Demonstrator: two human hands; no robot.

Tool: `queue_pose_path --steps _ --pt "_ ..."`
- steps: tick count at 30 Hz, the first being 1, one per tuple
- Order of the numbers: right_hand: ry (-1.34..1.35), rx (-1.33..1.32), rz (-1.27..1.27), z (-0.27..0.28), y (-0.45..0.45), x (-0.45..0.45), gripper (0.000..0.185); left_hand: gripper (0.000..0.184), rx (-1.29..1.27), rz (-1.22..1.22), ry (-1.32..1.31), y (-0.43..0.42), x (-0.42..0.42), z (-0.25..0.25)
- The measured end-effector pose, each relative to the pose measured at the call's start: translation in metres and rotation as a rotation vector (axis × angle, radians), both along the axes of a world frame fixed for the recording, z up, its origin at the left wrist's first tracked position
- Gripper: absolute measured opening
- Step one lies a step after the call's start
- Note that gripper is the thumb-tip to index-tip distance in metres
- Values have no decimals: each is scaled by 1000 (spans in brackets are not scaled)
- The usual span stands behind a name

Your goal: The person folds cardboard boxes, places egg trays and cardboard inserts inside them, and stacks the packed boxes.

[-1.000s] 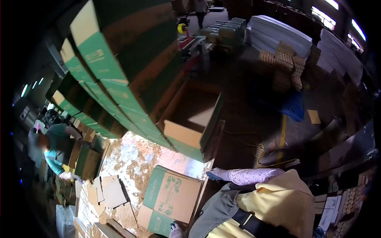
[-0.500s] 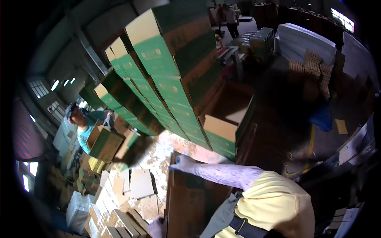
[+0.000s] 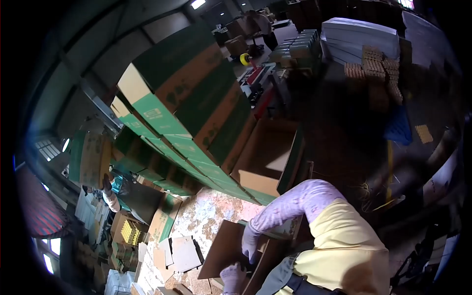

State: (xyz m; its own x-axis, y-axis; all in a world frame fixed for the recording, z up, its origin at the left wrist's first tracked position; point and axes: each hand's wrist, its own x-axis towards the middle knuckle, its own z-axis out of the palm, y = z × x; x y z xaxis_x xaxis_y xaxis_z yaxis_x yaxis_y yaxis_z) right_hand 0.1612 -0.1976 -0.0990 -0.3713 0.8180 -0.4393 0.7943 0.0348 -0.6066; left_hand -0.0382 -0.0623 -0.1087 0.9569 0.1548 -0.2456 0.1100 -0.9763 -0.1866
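A brown cardboard carton (image 3: 220, 248) stands tilted in front of me, its broad panel leaning left over the work surface. My right hand (image 3: 250, 242), gloved and in a lavender sleeve, reaches down over the panel's right edge, fingers bent against the cardboard. Just below it, my left hand (image 3: 232, 278) grips the lower part of the same carton with curled fingers. The two hands are close together but apart. Part of the carton is hidden behind my right forearm.
A tall stack of green-and-brown cartons (image 3: 177, 103) rises ahead. An open carton (image 3: 269, 157) stands to its right. Grey cardboard pieces (image 3: 184, 253) lie on the speckled surface (image 3: 201, 211). At left, a co-worker's arm (image 3: 111, 199) holds up a carton (image 3: 93, 160).
My right hand has moved down from the carton's far end toward my left hand. The carton's panel now leans outward to the left. The co-worker has raised a carton.
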Motion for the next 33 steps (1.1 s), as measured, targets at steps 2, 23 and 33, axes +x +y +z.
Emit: queue_pose_path --steps 2,23,33 --pt "223 -35 -75 26 -23 -19 54 29 126 -407 -579 3 11 25" --pt "-127 1575 -1201 2 -42 5 49 100 -108 -79 -288 -93 -19 30" --pt "102 571 -612 47 -15 -48 35 28 -2107 989 -1692 -14 -113 -261"
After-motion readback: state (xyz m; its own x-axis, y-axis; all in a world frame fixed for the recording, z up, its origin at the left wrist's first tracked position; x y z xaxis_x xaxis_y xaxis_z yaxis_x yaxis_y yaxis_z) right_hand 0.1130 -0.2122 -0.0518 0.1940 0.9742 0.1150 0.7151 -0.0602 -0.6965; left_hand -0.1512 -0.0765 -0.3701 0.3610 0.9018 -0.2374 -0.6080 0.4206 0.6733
